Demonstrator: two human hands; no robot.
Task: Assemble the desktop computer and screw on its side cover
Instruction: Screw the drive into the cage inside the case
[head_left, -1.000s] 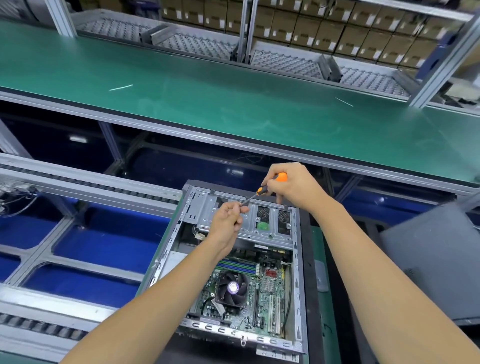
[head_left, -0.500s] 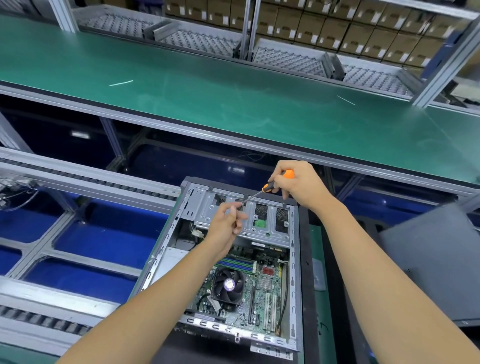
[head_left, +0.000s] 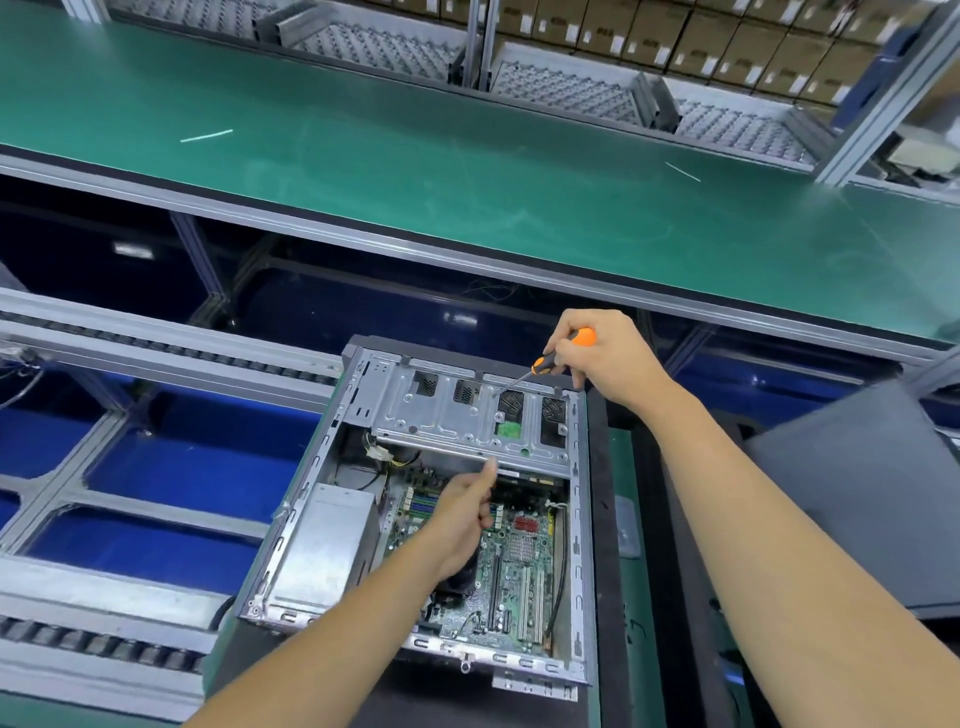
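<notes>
computer case (head_left: 415, 519) lies open beneath both hands: right hand (head_left: 597, 358) grips screwdriver (head_left: 563, 353), left hand (head_left: 462, 514) loosely curled, empty.

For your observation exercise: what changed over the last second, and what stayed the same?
The left hand left the screwdriver tip and drew back over the green motherboard. The right hand still grips the orange-handled screwdriver, tip on the grey metal drive bracket.

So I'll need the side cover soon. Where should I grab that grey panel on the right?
Judging by its pose, take the grey panel by its near-left edge, reaching across from the case side: it lies flat there, and that edge is closest and uncovered. The right hand holds the screwdriver, so free it first.
</notes>
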